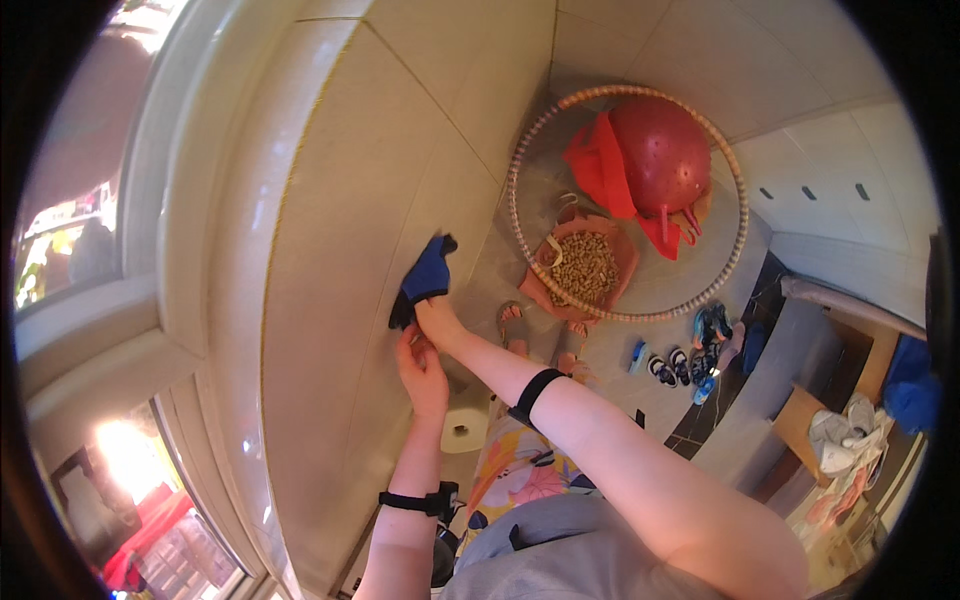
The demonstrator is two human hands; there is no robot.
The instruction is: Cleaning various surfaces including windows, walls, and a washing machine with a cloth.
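A blue and black glove (pixel 426 279) covers my right hand (pixel 429 271), which is held up close in front of the tiled wall. The glove hides most of that hand, so how its fingers lie cannot be made out. From below, my left hand (pixel 424 375) reaches up to the inner side of the right wrist. Its thumb and fingertips pinch the black cuff strap (pixel 402 313) of the glove. Both forearms wear black bands.
Beyond my sandalled feet, an open sack of peanuts in shells (pixel 586 262) stands on the floor. A hula hoop (pixel 744 202) frames it and a dark red ball (pixel 660 154). Several shoes (pixel 679 364) lie to the right, near a shoe cabinet (pixel 806 427). A window (pixel 135 480) is at left.
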